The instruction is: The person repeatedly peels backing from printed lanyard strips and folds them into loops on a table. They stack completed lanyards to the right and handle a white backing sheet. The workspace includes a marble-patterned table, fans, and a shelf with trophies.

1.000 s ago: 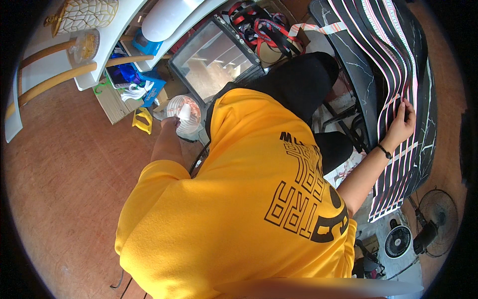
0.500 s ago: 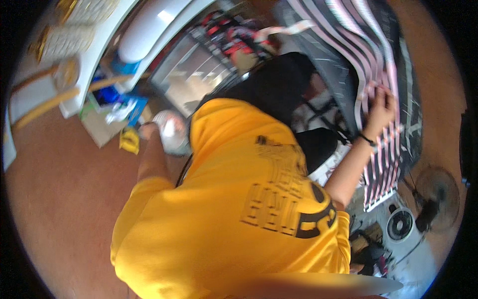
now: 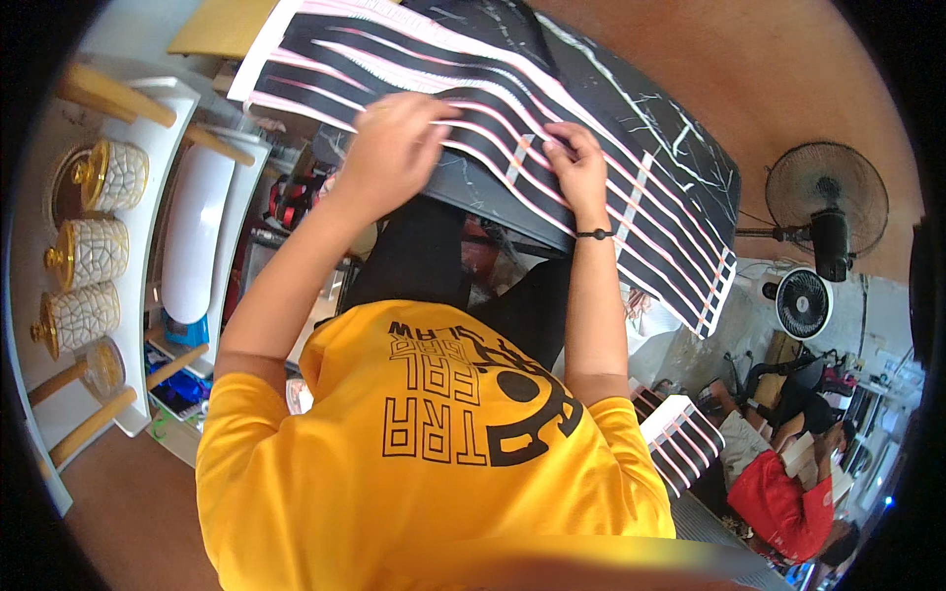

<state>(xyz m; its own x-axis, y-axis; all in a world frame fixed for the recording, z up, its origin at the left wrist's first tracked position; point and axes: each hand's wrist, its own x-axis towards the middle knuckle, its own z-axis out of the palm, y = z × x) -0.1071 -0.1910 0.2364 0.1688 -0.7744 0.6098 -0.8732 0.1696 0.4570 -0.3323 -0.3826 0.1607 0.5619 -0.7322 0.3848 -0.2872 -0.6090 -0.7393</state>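
Note:
A long black sheet with pale pink and white strips [image 3: 493, 98] lies in waves across a black marble-patterned table [image 3: 680, 143]. My left hand [image 3: 394, 148] is above its near edge, fingers curved and thumb apart, with nothing visible between them. To its right, my right hand [image 3: 579, 172], with a dark band on the wrist, touches the strips; thumb and forefinger are drawn together, and whatever lies between them is too small to make out. Short pale tape pieces [image 3: 634, 202] cross the strips beside this hand.
White shelves [image 3: 163, 207] with gold-lidded jars [image 3: 99, 251] stand at left. A pedestal fan [image 3: 828, 187] and a smaller white fan [image 3: 803, 303] are at right. Another striped sheet [image 3: 685, 443] lies by my right elbow. A person in red [image 3: 783, 502] sits at lower right.
My left hand has come up from beside the plastic-wrapped thing at the lower left to the striped sheet. The view has turned toward the table; my right hand remains at the strips.

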